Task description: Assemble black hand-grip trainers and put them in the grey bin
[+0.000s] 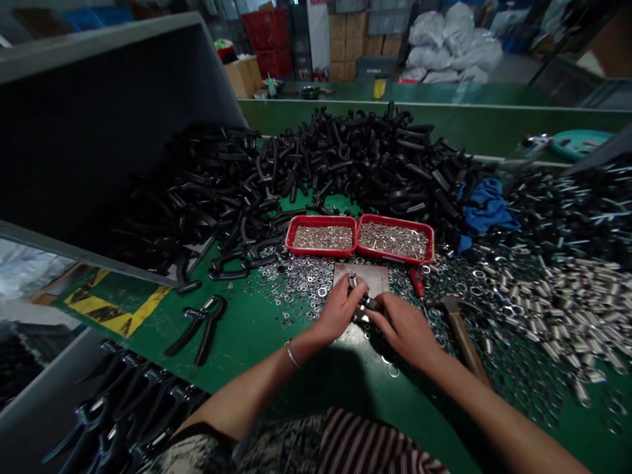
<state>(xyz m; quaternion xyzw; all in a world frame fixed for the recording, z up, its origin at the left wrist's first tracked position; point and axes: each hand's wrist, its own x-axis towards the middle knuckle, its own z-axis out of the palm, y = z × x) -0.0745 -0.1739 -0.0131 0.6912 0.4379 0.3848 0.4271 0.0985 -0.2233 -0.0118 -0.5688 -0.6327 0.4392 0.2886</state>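
Left hand (340,307), right hand (402,326): both clamped on seemingly one metal part (353,281) above plate (378,276)
Behind plate: red trays (320,253)
Right of plate: hammer (464,337)

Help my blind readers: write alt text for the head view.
Two hands hold a small part at a metal plate on a green workbench. Beyond are two red trays of metal pieces and heaped black handles; a hammer lies at right.

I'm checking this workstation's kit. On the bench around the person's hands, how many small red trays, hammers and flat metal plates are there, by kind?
Red trays: 2 (left tray, right tray)
Hammer: 1
Metal plate, partly covered by the hands (left hand, right hand): 1
Total: 4
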